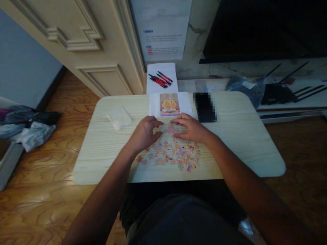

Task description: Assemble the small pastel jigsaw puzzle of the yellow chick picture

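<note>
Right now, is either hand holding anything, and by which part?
Both hands rest fingertips on puzzle pieces lying on the table. Whether any piece is actually pinched cannot be told.

Table (pixel 242 143) w/ puzzle pieces (pixel 173 153), picture sheet (pixel 170 104), bag (pixel 119 117).

Two hands (pixel 144 132) are resting on one surface (pixel 242 143), beside one picture card (pixel 169 104), one clear bag (pixel 119 117), many puzzle pieces (pixel 171 154).
</note>
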Demonstrator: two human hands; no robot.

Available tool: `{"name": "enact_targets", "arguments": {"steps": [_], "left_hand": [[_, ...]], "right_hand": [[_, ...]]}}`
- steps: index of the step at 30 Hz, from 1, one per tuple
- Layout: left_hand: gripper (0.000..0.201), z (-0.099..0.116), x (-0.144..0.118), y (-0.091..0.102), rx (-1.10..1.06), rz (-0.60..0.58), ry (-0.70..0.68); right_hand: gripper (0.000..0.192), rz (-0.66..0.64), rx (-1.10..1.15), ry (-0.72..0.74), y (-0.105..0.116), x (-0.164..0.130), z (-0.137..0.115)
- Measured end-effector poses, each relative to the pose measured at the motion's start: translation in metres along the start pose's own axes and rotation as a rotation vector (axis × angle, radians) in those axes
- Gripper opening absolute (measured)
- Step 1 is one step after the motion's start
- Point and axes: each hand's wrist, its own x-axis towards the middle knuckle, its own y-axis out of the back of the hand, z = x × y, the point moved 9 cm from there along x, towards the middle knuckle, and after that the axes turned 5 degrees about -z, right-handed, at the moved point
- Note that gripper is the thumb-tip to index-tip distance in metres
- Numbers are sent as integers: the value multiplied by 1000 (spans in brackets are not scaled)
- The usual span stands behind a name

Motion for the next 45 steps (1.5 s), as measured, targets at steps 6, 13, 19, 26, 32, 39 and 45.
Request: {"name": "enact_targets", "arguments": {"steps": [6, 13, 19, 26, 32, 39, 45], "left_hand": [[25, -16, 16, -5, -208, -130, -33], [25, -37, 3, 7, -334, 19, 42], [19, -54, 0, 13, -436, 15, 134], [17, -56, -1, -4, -619, -97, 179], [18, -52, 0, -6, -544, -96, 96], [20, -53, 1, -6, -516, -123, 92], [16, -44, 3, -2, -461, -129, 58]], "right_hand": [[51, -11, -54, -4, -4, 3, -5], [49, 13, -42, -12, -3, 2, -5], [28, 100, 68, 21, 5, -1, -1], [11, 127, 76, -4, 9, -2, 7], [10, -1, 100, -6, 7, -3, 8], [8, -126, 155, 54, 2, -6, -6], [9, -122, 101, 135, -4, -9, -26]]}}
